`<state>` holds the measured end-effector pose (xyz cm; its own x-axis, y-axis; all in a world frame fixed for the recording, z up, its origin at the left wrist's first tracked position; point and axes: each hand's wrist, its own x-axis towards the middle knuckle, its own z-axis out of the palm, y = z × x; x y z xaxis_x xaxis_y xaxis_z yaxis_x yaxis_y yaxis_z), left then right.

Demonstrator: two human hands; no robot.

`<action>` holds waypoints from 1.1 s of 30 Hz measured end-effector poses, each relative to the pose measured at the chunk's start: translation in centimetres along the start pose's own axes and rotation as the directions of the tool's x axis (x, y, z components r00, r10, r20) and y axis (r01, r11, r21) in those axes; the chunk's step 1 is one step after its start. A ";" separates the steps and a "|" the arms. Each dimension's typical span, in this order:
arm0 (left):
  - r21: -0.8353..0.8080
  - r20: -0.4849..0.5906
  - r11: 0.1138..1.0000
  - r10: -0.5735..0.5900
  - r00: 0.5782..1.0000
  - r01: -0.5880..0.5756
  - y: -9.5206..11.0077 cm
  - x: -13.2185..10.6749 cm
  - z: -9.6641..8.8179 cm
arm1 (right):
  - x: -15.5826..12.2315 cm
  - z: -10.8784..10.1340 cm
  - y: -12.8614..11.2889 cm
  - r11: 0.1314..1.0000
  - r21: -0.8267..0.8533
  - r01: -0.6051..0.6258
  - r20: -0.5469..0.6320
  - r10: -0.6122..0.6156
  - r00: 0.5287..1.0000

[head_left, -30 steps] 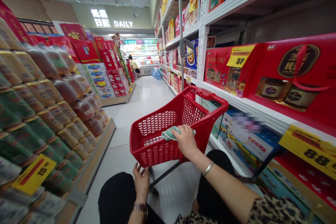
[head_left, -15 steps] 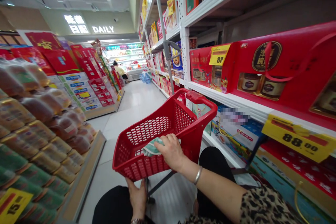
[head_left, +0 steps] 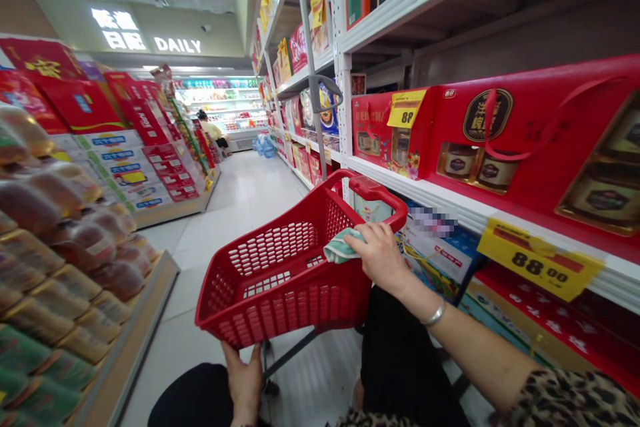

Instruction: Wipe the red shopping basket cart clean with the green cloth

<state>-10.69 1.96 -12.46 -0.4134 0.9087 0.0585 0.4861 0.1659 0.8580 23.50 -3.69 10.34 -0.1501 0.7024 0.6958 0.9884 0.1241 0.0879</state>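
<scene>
The red plastic shopping basket (head_left: 280, 310) — light, stiff mesh, best taken at the rim — sits tilted; the left hand (head_left: 243, 380) grips its near edge from below, while the right hand (head_left: 383, 257) closes narrowly over a soft teal-striped cloth (head_left: 340, 247) inside it.

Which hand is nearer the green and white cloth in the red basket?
Right. The right hand rests on the green and white cloth; the left hand is farther away, below the front edge of the red basket.
</scene>
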 end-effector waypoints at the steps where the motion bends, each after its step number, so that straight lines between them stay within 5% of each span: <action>1: -0.006 -0.003 1.000 0.004 1.000 -0.004 -0.1 0.0 0.0 | 0.0 -0.4 0.9 1.000 -0.014 -0.013 0.004 0.013 1.000; 10: -0.063 0.040 0.998 -0.007 0.999 0.010 -0.3 0.1 0.1 | 0.7 -2.9 7.5 0.983 -0.067 -0.168 0.041 0.171 0.984; 17: -0.143 0.146 0.985 -0.072 0.987 0.093 0.9 0.2 0.3 | 1.6 -2.5 9.8 0.995 0.018 -0.103 0.136 0.099 0.986; 25: -0.077 0.179 0.992 -0.088 0.980 0.104 -0.1 0.2 1.4 | 2.2 -1.1 10.3 0.997 -0.036 -0.063 0.117 0.067 0.991; 33: -0.008 0.168 0.997 -0.071 0.983 0.073 -1.4 0.5 2.3 | 1.2 0.0 7.4 0.999 -0.022 -0.042 0.058 0.043 0.997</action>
<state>-9.82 3.06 -14.82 -0.3112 0.9461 -0.0891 0.4486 0.2289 0.8639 30.67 -1.95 11.87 -0.1090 0.7462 0.6567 0.9940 0.0797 0.0743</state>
